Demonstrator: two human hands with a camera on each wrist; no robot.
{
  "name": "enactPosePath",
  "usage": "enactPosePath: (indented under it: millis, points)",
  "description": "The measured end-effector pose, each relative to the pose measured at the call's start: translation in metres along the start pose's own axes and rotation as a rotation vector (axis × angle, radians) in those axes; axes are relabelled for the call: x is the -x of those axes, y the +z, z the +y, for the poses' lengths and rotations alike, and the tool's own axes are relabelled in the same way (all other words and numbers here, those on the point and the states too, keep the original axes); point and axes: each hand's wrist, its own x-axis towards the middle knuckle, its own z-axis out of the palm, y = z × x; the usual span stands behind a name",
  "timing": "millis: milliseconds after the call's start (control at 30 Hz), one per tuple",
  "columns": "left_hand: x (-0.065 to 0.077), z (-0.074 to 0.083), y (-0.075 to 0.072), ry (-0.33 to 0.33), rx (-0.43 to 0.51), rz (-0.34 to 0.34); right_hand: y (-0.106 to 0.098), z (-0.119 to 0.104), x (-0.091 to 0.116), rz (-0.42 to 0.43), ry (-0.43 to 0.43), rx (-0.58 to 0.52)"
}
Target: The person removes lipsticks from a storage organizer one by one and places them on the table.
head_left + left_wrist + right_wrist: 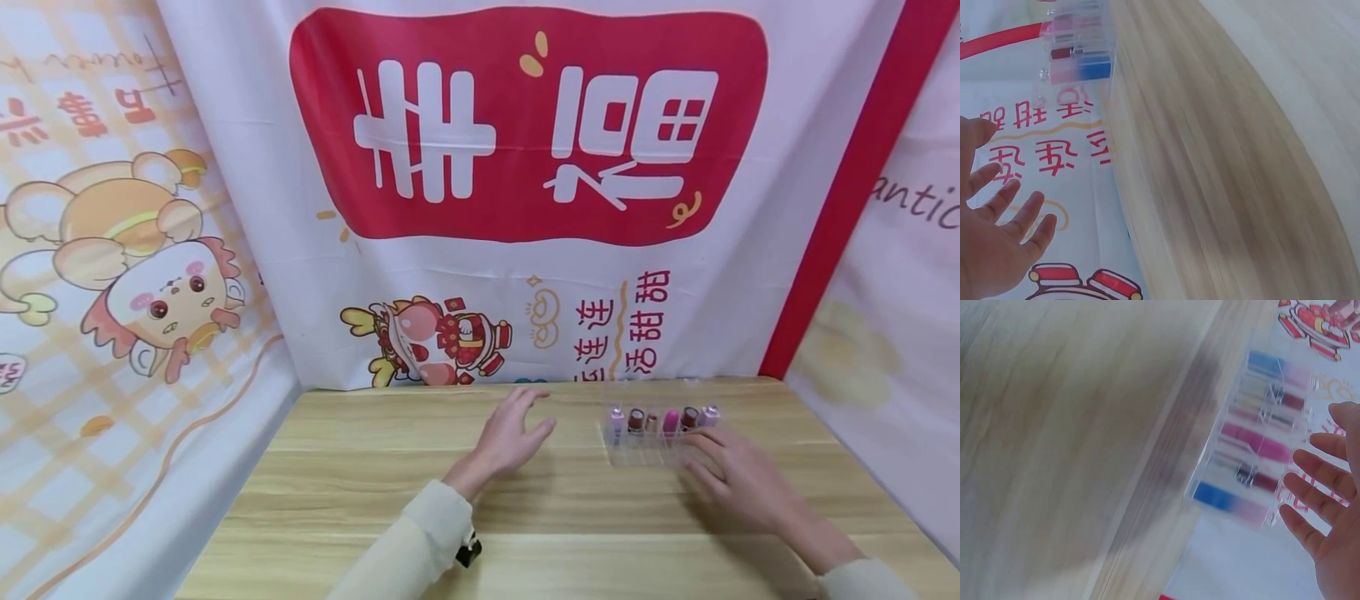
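A clear plastic lipstick organizer (628,455) stands on the right part of the table, with several lipsticks upright in a row of slots. A bright pink lipstick (671,421) is near the middle, and a pink-and-blue tube (1229,503) sits at one end in the right wrist view. My right hand (738,481) is at the organizer's right front, fingers extended and slightly bent; whether they touch it I cannot tell. My left hand (510,433) hovers left of the organizer, fingers spread and loosely bent, holding nothing. In the left wrist view, the organizer's end (1079,69) shows at the top.
The wooden table (360,467) ends at a white cloth (255,167) with red Chinese lettering behind it. Printed cloths hang on the left (112,333) and right (885,350) sides.
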Motion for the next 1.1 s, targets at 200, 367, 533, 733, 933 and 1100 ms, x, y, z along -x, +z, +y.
enactPosePath:
  millis: [200, 367, 533, 733, 933, 1100]
  points:
    - [-0.009, 0.008, 0.010, 0.003, 0.101, 0.027, -0.009, 0.014, 0.004, 0.013, 0.094, -0.021]
    - [-0.017, 0.014, 0.019, -0.005, 0.155, 0.031, -0.017, 0.021, 0.005, -0.014, 0.229, -0.066]
    - [-0.022, 0.021, 0.025, -0.012, 0.188, 0.015, -0.019, 0.030, 0.006, -0.026, 0.309, -0.093]
    - [-0.029, 0.025, 0.032, -0.020, 0.180, -0.006, -0.021, 0.040, 0.007, -0.041, 0.364, -0.149]
    - [-0.035, 0.026, 0.038, -0.029, 0.180, -0.014, -0.018, 0.048, 0.006, -0.102, 0.444, -0.235]
    - [-0.040, 0.028, 0.045, -0.048, 0.192, -0.031, -0.011, 0.054, 0.005, -0.135, 0.465, -0.356]
